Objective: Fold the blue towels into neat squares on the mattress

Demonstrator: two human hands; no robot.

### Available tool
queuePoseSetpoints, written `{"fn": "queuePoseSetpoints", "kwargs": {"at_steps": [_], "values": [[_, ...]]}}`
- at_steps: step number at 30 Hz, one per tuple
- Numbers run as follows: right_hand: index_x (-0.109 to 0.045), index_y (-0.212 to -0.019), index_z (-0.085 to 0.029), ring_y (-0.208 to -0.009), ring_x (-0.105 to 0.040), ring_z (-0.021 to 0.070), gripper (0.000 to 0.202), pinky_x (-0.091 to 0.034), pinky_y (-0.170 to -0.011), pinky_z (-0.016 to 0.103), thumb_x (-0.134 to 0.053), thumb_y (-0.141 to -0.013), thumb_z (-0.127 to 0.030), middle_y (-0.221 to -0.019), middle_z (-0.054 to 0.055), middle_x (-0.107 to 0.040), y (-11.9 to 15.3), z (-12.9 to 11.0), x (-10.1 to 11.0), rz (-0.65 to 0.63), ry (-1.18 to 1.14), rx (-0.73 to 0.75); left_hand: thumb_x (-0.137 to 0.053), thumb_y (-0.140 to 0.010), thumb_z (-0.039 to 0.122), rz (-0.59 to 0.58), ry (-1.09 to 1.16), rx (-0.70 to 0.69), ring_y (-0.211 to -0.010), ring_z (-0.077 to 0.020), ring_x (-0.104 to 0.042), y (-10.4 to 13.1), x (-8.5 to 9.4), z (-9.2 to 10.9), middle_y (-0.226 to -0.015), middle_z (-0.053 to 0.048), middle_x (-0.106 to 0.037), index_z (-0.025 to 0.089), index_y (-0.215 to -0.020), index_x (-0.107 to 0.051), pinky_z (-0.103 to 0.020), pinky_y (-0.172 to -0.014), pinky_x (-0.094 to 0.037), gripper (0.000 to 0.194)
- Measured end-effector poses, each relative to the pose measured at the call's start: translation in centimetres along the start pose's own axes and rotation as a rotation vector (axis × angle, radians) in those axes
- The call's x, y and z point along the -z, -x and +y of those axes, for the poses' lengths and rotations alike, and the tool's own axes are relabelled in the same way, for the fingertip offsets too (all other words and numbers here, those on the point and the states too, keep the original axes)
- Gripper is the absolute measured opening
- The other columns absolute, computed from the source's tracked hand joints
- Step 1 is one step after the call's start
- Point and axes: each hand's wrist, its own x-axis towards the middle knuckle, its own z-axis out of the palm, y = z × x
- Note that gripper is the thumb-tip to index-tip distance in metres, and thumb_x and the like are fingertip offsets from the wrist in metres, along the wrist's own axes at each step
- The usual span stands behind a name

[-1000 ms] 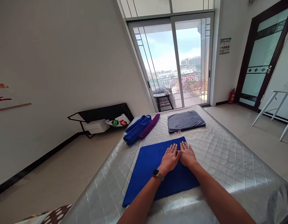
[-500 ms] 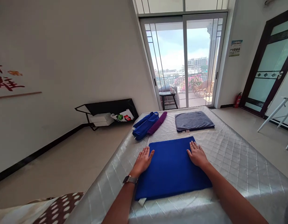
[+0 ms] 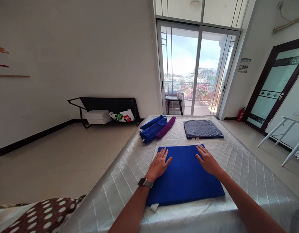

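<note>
A folded blue cloth (image 3: 184, 178) lies flat on the quilted mattress (image 3: 122, 174) in front of me, a white tag at its near left corner. My left hand (image 3: 160, 164), with a watch (image 3: 144, 183) on the wrist, rests over its far left part, fingers stretched out. Over the far right part is my right hand (image 3: 208, 160), also flat with the thumb apart. Neither hand grips anything. Beyond them lie a folded grey cloth (image 3: 203, 128) with a blue underside, a blue bundle of fabric (image 3: 153, 128) and a purple roll (image 3: 165, 128).
Left of the mattress, a black rack (image 3: 108, 105) by the wall holds white boxes (image 3: 98, 117) and a printed bag (image 3: 122, 116). A brown dotted fabric (image 3: 45, 215) is at lower left. White table legs (image 3: 272, 132) stand at right; a sliding glass door (image 3: 180, 71) is at the back.
My left hand has slid inward and slightly forward on the blue cloth. My right hand has shifted a little toward its far edge. The camera view has tilted.
</note>
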Motion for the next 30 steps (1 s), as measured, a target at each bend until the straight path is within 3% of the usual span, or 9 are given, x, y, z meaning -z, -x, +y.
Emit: {"fn": "queuePoseSetpoints", "kwargs": {"at_steps": [3, 8, 14, 19, 22, 25, 30], "values": [[-0.033, -0.160, -0.018, -0.154, -0.024, 0.0242, 0.061, -0.020, -0.126, 0.042, -0.032, -0.104, -0.043, -0.165, 0.008, -0.033, -1.9, -0.5, 0.7, 0.030, 0.035, 0.003, -0.029, -0.103, 0.053, -0.022, -0.001, -0.012, -0.151, -0.0278, -0.033, -0.1, -0.3, 0.3, -0.160, -0.015, -0.042, 0.012, -0.151, -0.046, -0.049, -0.123, -0.028, 0.065], [-0.033, -0.158, -0.009, -0.155, -0.021, 0.0233, 0.060, -0.018, -0.125, 0.039, -0.032, -0.105, -0.036, -0.165, 0.013, -0.030, -4.4, 0.3, -0.2, -0.124, 0.110, -0.188, -0.029, -0.102, 0.054, -0.070, -0.036, 0.048, -0.151, -0.0293, -0.034, 0.5, -0.4, -0.6, -0.160, -0.018, -0.040, 0.007, -0.152, -0.044, -0.048, -0.123, -0.029, 0.070], [-0.031, -0.159, -0.008, -0.155, -0.019, 0.0208, 0.063, -0.013, -0.125, 0.036, -0.028, -0.105, -0.040, -0.165, 0.013, -0.030, -4.3, 1.7, -2.2, -0.150, 0.090, -0.263, -0.024, -0.102, 0.056, -0.106, -0.074, 0.089, -0.152, -0.0281, -0.032, 0.8, -0.9, -2.0, -0.161, -0.018, -0.037, 0.007, -0.154, -0.040, -0.046, -0.122, -0.030, 0.073], [-0.028, -0.160, -0.009, -0.156, -0.017, 0.0202, 0.063, -0.011, -0.126, 0.040, -0.027, -0.105, -0.040, -0.166, 0.012, -0.027, -4.1, 1.9, -2.3, -0.169, 0.065, -0.268, -0.019, -0.101, 0.058, -0.102, -0.113, 0.059, -0.149, -0.0278, -0.037, 0.9, -1.0, -3.2, -0.159, -0.019, -0.042, 0.007, -0.152, -0.042, -0.046, -0.121, -0.033, 0.076], [-0.026, -0.160, -0.007, -0.156, -0.015, 0.0196, 0.064, -0.010, -0.126, 0.040, -0.025, -0.105, -0.040, -0.167, 0.013, -0.024, -4.0, 2.0, -2.2, -0.182, 0.044, -0.271, -0.019, -0.102, 0.056, -0.072, -0.150, 0.066, -0.147, -0.0288, -0.041, 0.9, -0.6, -3.0, -0.156, -0.021, -0.046, 0.005, -0.150, -0.045, -0.047, -0.119, -0.037, 0.075], [-0.026, -0.160, -0.007, -0.156, -0.014, 0.0198, 0.065, -0.009, -0.126, 0.040, -0.025, -0.105, -0.040, -0.167, 0.013, -0.024, -4.0, 1.9, -2.3, -0.175, 0.012, -0.276, -0.023, -0.102, 0.055, -0.009, -0.199, 0.023, -0.146, -0.0299, -0.042, 0.1, -0.3, -0.5, -0.154, -0.020, -0.049, 0.008, -0.148, -0.049, -0.050, -0.119, -0.037, 0.070], [-0.026, -0.160, -0.005, -0.156, -0.015, 0.0207, 0.066, -0.010, -0.126, 0.041, -0.025, -0.104, -0.039, -0.166, 0.014, -0.023, -4.0, 2.0, -2.5, -0.157, -0.004, -0.272, -0.028, -0.104, 0.053, -0.028, -0.175, -0.236, -0.147, -0.0284, -0.041, -3.7, -1.8, 8.7, -0.154, -0.016, -0.050, 0.014, -0.148, -0.050, -0.048, -0.121, -0.036, 0.063]]}}
